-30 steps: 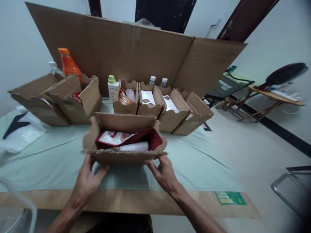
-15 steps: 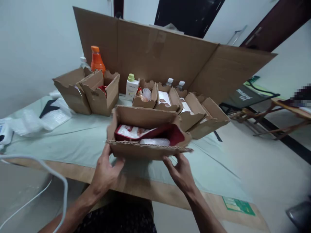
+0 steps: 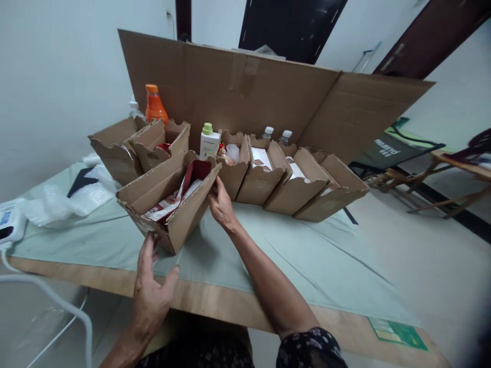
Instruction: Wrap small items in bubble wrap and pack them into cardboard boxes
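Note:
An open cardboard box (image 3: 184,214) sits turned at an angle on the pale green cloth (image 3: 291,250), holding a red and white packet (image 3: 172,197). My left hand (image 3: 151,294) is open, fingers spread, its fingertips at the box's near bottom corner. My right hand (image 3: 220,204) reaches forward and presses against the box's far right corner, fingers curled on the cardboard edge. The box stands just in front of the row of other boxes.
A row of open cardboard boxes (image 3: 286,184) lines the back, before a tall cardboard sheet (image 3: 268,92). An orange bottle (image 3: 154,105), a white carton with a green cap (image 3: 209,143) and small water bottles (image 3: 276,135) stand there. Bubble wrap (image 3: 61,197) lies left. Folding chairs (image 3: 399,153) stand right.
The box went from held square in front of me to set down on the cloth, turned and pushed back left toward the row. My left hand has come off it and opened.

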`<state>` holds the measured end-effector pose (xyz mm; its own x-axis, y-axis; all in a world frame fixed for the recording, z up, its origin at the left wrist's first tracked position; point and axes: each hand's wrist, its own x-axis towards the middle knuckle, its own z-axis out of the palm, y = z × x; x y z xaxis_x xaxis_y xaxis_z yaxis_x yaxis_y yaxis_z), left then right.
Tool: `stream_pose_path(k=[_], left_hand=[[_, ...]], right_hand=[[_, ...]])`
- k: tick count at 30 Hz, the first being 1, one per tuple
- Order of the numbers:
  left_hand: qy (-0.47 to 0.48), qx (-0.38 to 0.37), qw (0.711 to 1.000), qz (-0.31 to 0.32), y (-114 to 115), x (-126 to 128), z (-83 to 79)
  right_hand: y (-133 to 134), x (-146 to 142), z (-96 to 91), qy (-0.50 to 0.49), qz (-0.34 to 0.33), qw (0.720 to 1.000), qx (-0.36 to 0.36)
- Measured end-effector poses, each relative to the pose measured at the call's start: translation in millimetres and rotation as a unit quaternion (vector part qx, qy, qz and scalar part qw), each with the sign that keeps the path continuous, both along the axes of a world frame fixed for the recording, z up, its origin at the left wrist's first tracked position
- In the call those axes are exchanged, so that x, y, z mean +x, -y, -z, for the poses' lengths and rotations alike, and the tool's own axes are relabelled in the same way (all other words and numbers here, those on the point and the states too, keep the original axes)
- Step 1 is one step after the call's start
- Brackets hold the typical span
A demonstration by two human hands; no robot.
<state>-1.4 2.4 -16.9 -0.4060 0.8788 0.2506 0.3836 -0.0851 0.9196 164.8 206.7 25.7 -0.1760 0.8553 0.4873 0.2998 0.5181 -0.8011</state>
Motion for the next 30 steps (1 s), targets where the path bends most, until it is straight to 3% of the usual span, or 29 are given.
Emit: stream_pose_path(k=[5,14,21,26,30], left_hand=[[-0.02,0.041,0.999,-0.008,-8,-2,3.8],[-0.075,0.056,0.995,-0.036,-15,-10,17.4],[-0.055,0.027,0.998,0.022,-30,-2,13.1],[-0.069,0.023,0.995,0.069,-61,11,-0.9],[-0.064,0.013,0.993,0.101,-107,18,-8.4]], right_hand=[[-12,-21,8.6,-0.018,0.048,0.998,0.022],[-5,-36,-2.4,0.026,0.104,0.991,0.079],[-2,-20,42.4,0.029,0.134,0.99,-0.027],[-8,-16,65.0,0.019,0.148,0.986,-0.072],[-11,-16,68.2,0.012,0.155,0.984,-0.088]])
